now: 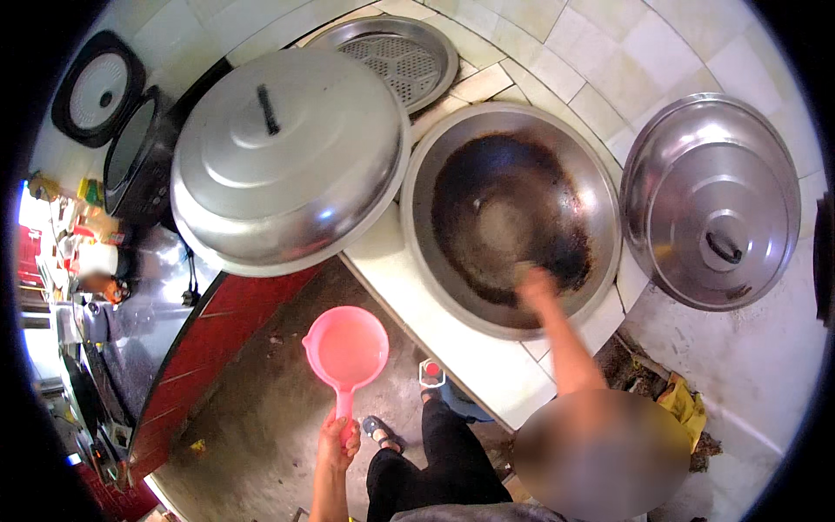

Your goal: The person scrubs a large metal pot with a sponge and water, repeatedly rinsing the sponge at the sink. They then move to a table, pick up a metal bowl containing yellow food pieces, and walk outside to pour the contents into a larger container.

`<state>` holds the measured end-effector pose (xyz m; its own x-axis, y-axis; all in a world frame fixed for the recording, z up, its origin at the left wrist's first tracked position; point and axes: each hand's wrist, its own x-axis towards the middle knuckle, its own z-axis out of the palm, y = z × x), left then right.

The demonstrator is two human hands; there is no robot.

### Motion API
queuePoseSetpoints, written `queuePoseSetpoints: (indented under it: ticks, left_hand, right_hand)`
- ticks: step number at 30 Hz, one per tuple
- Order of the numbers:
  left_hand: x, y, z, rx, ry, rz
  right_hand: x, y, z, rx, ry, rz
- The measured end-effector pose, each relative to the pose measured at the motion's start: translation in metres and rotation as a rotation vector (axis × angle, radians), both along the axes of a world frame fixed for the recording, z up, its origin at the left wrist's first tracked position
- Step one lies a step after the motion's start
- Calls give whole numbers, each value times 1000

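While the left hand (341,441) clasps the dipper (345,396) left of the wok (500,226), the right hand (535,284) is inside it. That blurred grip is unreadable.

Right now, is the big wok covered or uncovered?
Uncovered: the blackened inside of the wok shows, the right hand reaches into it, and a large metal lid sits to its left.

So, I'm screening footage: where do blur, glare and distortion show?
Head view: right hand smeared in the wok, left hand on the pink dipper clearer; an oval blur below the right forearm; a glare spot on the larger lid; wall tiles bending toward the dark rim.
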<state>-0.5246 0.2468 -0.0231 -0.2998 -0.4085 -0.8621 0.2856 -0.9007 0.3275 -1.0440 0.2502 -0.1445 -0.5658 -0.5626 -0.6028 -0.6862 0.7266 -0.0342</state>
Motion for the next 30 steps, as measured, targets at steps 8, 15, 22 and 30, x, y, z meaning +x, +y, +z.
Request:
queuePoseSetpoints:
  ticks: [8, 15, 22, 30]
  left_hand:
    - [-21, -13, 8, 53, -97, 66]
    - [-30, -24, -6, 79, -156, 55]
    - [-37, -27, 4, 66, -173, 74]
    - [-35, -16, 6, 18, -150, 26]
  right_hand:
    - [17, -132, -8, -870, -524, -281]
    - [-179, -174, -46, -1455, -69, -863]
    - [-73, -302, 12, -1359, 146, -1]
    - [88, -175, 23, -987, -466, 511]
